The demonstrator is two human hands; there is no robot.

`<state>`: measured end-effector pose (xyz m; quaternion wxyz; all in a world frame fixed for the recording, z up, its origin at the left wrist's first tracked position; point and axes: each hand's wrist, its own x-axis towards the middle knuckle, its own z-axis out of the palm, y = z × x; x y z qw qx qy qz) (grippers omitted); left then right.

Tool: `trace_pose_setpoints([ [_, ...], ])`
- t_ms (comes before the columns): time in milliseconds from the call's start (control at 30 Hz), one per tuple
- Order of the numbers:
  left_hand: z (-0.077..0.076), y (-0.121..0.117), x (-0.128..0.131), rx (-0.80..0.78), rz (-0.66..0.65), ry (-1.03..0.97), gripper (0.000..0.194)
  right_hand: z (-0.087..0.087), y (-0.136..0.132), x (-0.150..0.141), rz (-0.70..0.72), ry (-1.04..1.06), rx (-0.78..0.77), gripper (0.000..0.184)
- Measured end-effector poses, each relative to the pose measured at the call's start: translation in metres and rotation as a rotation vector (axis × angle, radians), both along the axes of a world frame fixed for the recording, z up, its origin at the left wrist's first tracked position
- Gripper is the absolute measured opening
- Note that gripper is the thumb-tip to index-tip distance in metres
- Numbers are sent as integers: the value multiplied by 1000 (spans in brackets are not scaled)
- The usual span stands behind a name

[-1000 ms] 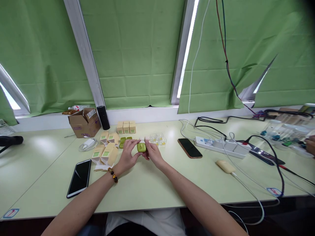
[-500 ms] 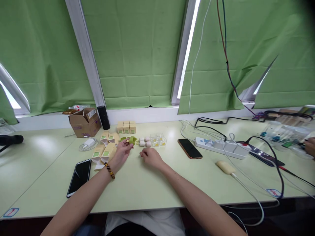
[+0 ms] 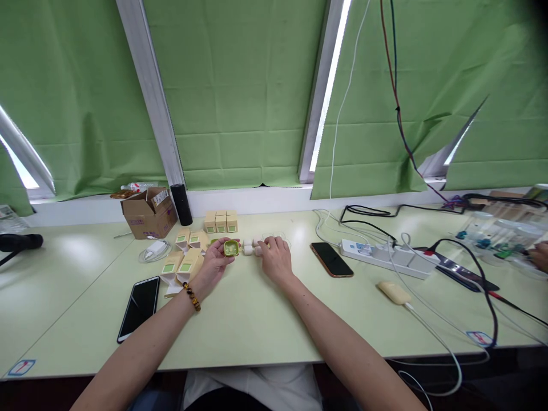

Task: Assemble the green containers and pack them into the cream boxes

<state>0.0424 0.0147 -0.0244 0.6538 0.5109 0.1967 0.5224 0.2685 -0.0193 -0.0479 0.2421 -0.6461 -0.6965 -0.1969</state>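
My left hand [image 3: 218, 260] is closed on a small green square cup [image 3: 232, 248], held tilted so that its hollow inside faces me. Another bit of green shows behind those fingers. Just to the right, small white and pale pink blocks [image 3: 248, 249] stand close together on the table. My right hand [image 3: 276, 260] is over their right side, fingers bent down at the clear round containers [image 3: 280, 234]. Its fingertips are partly hidden, and I cannot make out what they hold. The hand covers most of those containers.
Opened small cartons [image 3: 191, 262] lie by my left wrist, with closed cartons [image 3: 221, 221] behind. A phone [image 3: 139, 308] is at left, another phone [image 3: 331, 260] at right near a power strip [image 3: 387, 257] and cables. A cardboard box [image 3: 149, 214] stands at back left. Another person's hand [image 3: 540, 255] shows far right.
The green cup in my left hand has turned so its hollow side faces me. My right hand has moved right and forward from beside the blocks to over the clear containers.
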Motion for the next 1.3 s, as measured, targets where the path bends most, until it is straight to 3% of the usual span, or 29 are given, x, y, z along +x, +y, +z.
trace_pose_setpoints([
  [167, 1, -2, 2, 37, 8, 31, 61, -9, 5, 1, -10, -58, -12, 31],
  [467, 2, -4, 2, 63, 4, 58, 57, -8, 6, 0, -20, -78, -20, 30],
  [633, -1, 0, 2, 78, 11, 68, 59, -10, 8, 1, 51, -24, -27, 31],
  [800, -2, 3, 0, 98, 50, 71, 60, -4, 8, 4, 101, 383, 45, 28],
  [933, 0, 2, -1, 103, 82, 59, 59, 10, -2, 2, 284, 857, 128, 32],
  [1133, 2, 0, 0, 114, 97, 31, 58, 35, -25, -16, 469, 1101, 202, 37],
  [1300, 0, 1, 0, 133, 95, 33, 57, 39, -33, -28, 656, 1372, 146, 43],
])
